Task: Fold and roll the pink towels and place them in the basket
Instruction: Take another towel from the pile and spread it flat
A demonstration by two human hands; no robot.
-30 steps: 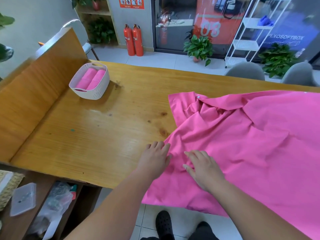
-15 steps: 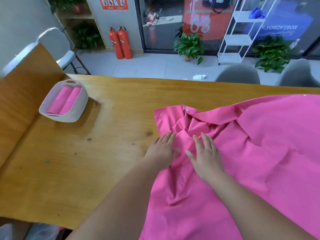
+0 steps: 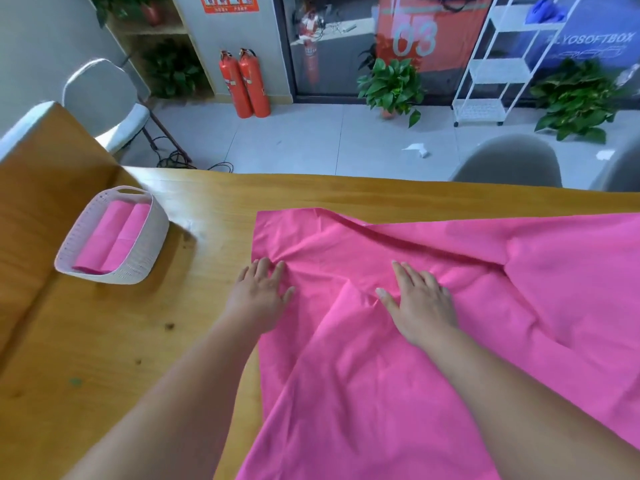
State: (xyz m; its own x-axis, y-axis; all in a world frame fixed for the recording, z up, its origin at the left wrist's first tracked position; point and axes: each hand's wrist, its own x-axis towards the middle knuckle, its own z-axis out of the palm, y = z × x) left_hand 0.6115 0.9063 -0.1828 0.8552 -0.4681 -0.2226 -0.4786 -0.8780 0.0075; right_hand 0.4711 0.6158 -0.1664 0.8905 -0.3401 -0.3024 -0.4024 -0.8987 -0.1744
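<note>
Far left on the wooden bench (image 3: 104, 341), a pale woven oval basket (image 3: 140, 259) holds two rolled pink towels (image 3: 114, 233). Next, the left hand (image 3: 258, 292) lies flat, fingers straight, at the left edge of the wide creased pink towel (image 3: 381, 393); the right hand (image 3: 420, 303) presses flat further in. The cloth runs long to the right, beyond both hands.

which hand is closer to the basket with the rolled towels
Left. The left hand lies flat on the left edge of the pink towel, just right of the basket. The right hand presses the towel farther right, away from it.
</note>
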